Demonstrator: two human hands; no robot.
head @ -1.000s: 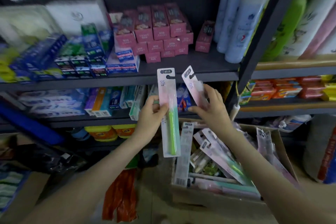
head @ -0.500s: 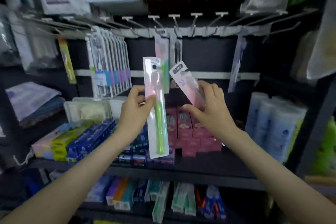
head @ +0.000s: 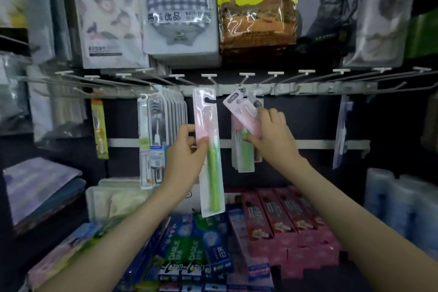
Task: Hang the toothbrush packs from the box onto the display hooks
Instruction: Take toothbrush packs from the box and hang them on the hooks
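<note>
My left hand (head: 183,156) pinches a long pink-backed pack with a green toothbrush (head: 209,154), held upright with its hanging slot just below the rail of display hooks (head: 279,89). My right hand (head: 272,137) grips a shorter pink toothbrush pack (head: 241,114), tilted left, its top close to a hook. Behind that pack, a toothbrush pack (head: 244,156) hangs from a hook. The box is out of view.
Clear-packed electric toothbrushes (head: 154,140) hang left of my hands, an orange pack (head: 99,125) further left. Bagged goods (head: 257,5) hang above the rail. Toothpaste boxes (head: 279,218) fill the shelf below. Several hooks (head: 355,78) to the right are bare.
The view has risen from the box and lower shelves to the hook rail. Both hands carried their packs up; both packs' tops now sit right at the hooks.
</note>
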